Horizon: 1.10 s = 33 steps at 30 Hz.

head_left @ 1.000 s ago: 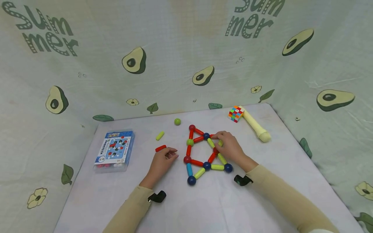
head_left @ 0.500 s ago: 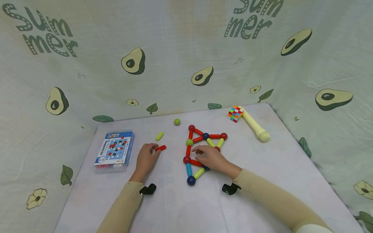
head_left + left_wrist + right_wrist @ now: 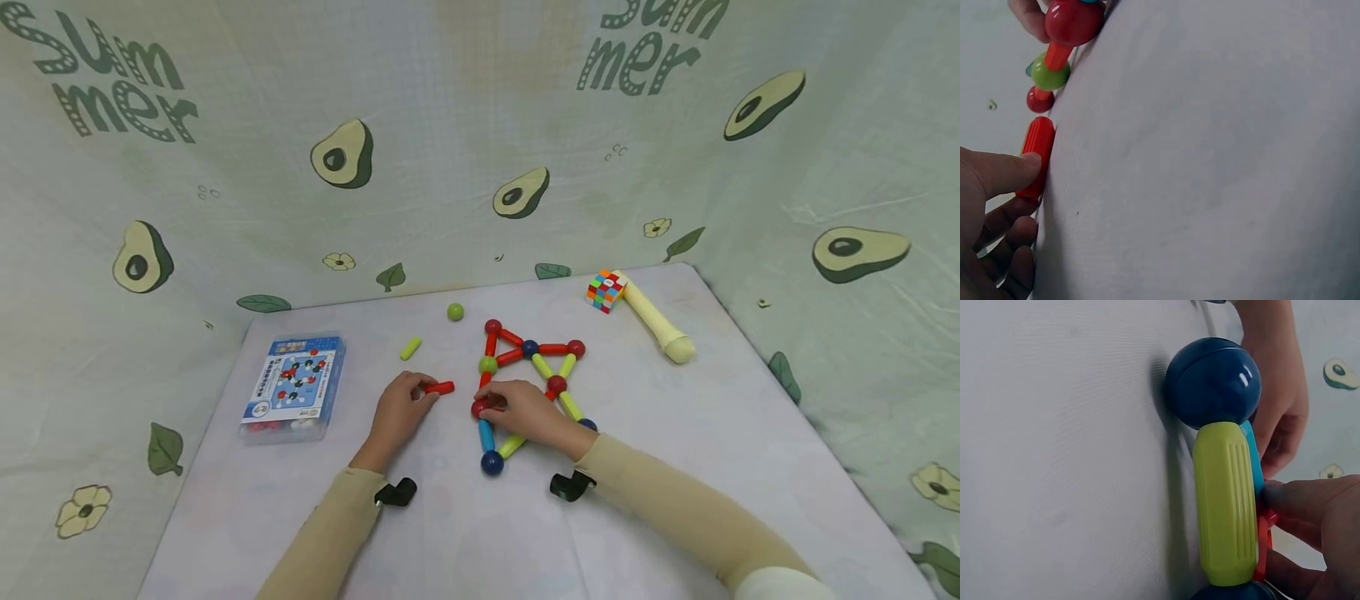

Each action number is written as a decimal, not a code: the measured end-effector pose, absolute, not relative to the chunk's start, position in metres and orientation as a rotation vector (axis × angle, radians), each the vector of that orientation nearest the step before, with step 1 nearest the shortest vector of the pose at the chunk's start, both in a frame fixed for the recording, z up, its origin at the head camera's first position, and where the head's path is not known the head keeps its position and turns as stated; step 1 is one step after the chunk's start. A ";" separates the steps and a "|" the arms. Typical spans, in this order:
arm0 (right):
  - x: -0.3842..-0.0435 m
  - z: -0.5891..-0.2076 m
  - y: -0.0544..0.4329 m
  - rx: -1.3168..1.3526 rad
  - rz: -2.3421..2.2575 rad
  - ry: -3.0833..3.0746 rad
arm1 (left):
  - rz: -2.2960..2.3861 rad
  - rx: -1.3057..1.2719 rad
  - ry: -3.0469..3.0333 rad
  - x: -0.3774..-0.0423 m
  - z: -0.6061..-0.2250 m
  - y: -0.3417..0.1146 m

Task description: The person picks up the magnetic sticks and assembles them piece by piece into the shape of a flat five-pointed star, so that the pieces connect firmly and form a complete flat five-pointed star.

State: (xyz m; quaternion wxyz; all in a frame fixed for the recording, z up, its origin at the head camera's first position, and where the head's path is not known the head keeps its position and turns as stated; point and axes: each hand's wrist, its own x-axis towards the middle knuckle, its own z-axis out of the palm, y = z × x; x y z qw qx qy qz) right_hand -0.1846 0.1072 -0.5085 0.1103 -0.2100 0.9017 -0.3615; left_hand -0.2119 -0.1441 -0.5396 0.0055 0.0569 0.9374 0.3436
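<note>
My left hand (image 3: 397, 417) pinches a loose red magnetic rod (image 3: 442, 387) between thumb and fingers; the left wrist view shows the thumb pressed on that rod (image 3: 1038, 156). To its right lies a flat frame of magnetic rods and balls. My right hand (image 3: 528, 412) holds the frame's red ball (image 3: 477, 409) at the left corner, thumb and forefinger around it. A light blue rod (image 3: 486, 435) runs from this ball to a dark blue ball (image 3: 492, 463). In the right wrist view a yellow-green rod (image 3: 1227, 506) stands in front of the fingers. My right hand hides part of the frame.
A loose green ball (image 3: 455, 312) and a yellow-green rod (image 3: 410, 348) lie behind my left hand. A boxed set (image 3: 294, 387) sits at the left. At the back right are a puzzle cube (image 3: 606, 291) and a pale yellow stick (image 3: 656, 321).
My left hand went left to the red rod, took hold of it and carried it right. My right hand moved left from the frame's right side to the red ball at its left corner.
</note>
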 end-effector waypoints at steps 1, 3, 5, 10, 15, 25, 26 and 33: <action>-0.185 -0.508 0.107 -0.614 -1.054 2.659 | 1.076 0.201 2.923 -0.211 -0.540 -0.143; -0.185 -0.508 0.105 -0.602 -1.041 2.672 | 1.073 0.270 2.892 -0.210 -0.541 -0.142; -0.185 -0.507 0.105 -0.588 -1.035 2.677 | 1.054 0.345 2.861 -0.210 -0.542 -0.142; -0.185 -0.507 0.104 -0.582 -1.045 2.669 | 1.025 0.470 2.807 -0.210 -0.540 -0.148; -0.186 -0.506 0.104 -0.587 -1.045 2.667 | 1.044 0.532 2.751 -0.212 -0.536 -0.150; -0.189 -0.506 0.104 -0.582 -1.059 2.658 | 1.055 0.535 2.749 -0.212 -0.531 -0.142; -0.189 -0.506 0.104 -0.581 -1.061 2.658 | 1.057 0.527 2.757 -0.212 -0.531 -0.141; -0.189 -0.506 0.105 -0.578 -1.064 2.642 | 1.207 0.404 2.751 -0.213 -0.533 -0.134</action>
